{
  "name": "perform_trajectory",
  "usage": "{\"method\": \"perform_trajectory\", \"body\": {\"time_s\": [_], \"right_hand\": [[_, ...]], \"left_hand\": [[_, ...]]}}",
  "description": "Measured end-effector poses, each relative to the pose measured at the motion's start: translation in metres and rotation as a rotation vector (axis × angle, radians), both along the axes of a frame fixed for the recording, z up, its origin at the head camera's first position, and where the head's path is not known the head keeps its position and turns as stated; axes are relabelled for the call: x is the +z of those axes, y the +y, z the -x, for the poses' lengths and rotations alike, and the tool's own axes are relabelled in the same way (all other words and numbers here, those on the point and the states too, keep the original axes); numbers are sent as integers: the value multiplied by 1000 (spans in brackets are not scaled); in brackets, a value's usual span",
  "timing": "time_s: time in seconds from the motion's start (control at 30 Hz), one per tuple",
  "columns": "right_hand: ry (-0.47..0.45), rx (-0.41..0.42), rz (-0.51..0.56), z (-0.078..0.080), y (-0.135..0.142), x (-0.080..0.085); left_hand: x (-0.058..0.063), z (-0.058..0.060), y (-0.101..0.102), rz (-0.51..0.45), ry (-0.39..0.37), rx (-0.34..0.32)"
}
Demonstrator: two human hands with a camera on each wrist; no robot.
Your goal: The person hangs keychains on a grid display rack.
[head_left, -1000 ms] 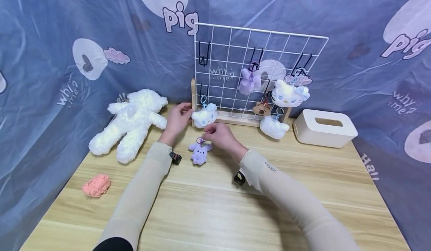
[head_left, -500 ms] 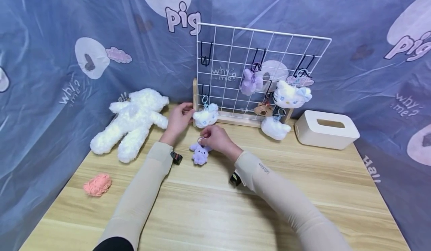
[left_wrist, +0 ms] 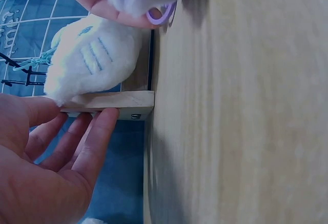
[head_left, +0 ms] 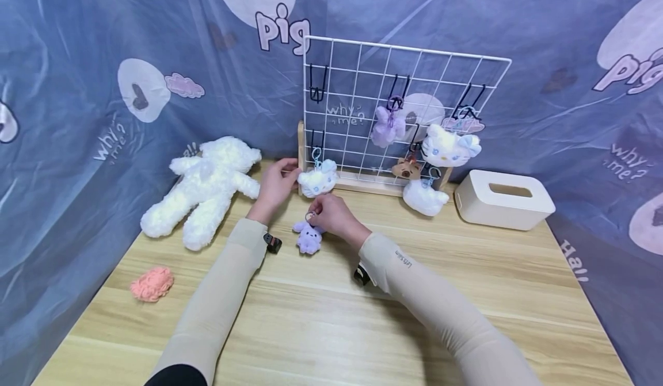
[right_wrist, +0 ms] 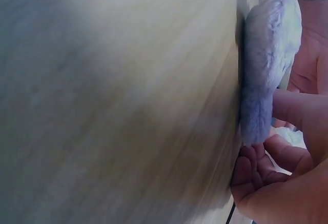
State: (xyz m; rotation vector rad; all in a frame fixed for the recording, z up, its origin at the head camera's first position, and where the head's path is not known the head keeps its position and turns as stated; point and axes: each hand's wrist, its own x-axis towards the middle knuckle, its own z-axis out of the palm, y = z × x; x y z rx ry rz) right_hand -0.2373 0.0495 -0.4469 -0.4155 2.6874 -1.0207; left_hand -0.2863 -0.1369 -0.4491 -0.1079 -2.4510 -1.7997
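Note:
A small lavender plush keychain (head_left: 309, 240) with a little face lies on the wooden table in front of the rack. My right hand (head_left: 334, 216) pinches it near its ring; the purple ring (left_wrist: 163, 15) shows at the fingertips in the left wrist view. From the right wrist side, the plush (right_wrist: 269, 55) hides part of that grip. My left hand (head_left: 274, 186) touches the wooden post (left_wrist: 115, 101) at the rack's left end, fingers extended against its outer side. Beside that post hangs a white cat-face plush (head_left: 317, 179) on a light blue clasp.
The white wire grid (head_left: 357, 81) bears several black hooks, a purple plush (head_left: 388, 127), a white cat plush (head_left: 449, 146), a brown plush (head_left: 406, 169) and another white plush (head_left: 425, 197). A white bear (head_left: 207, 184), pink fluffy piece (head_left: 152, 283) and tissue box (head_left: 502, 199) lie around.
My right hand has shifted slightly left and down over the ring of the lavender keychain, covering more of its ear. The left hand stays at the post.

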Motion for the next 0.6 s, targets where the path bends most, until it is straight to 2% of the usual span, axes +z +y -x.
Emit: {"method": "perform_trajectory", "body": {"time_s": [0.1, 0.23, 0.33, 0.6], "right_hand": [[32, 15, 13, 4, 1, -9], [58, 32, 13, 5, 3, -9], [37, 30, 10, 3, 4, 0], [-10, 28, 44, 4, 9, 7]], "left_hand": [[0, 0, -1, -1, -1, 2], [-1, 1, -1, 3, 0, 4], [-1, 1, 0, 12, 2, 7], [-1, 1, 1, 9, -4, 13]]}}
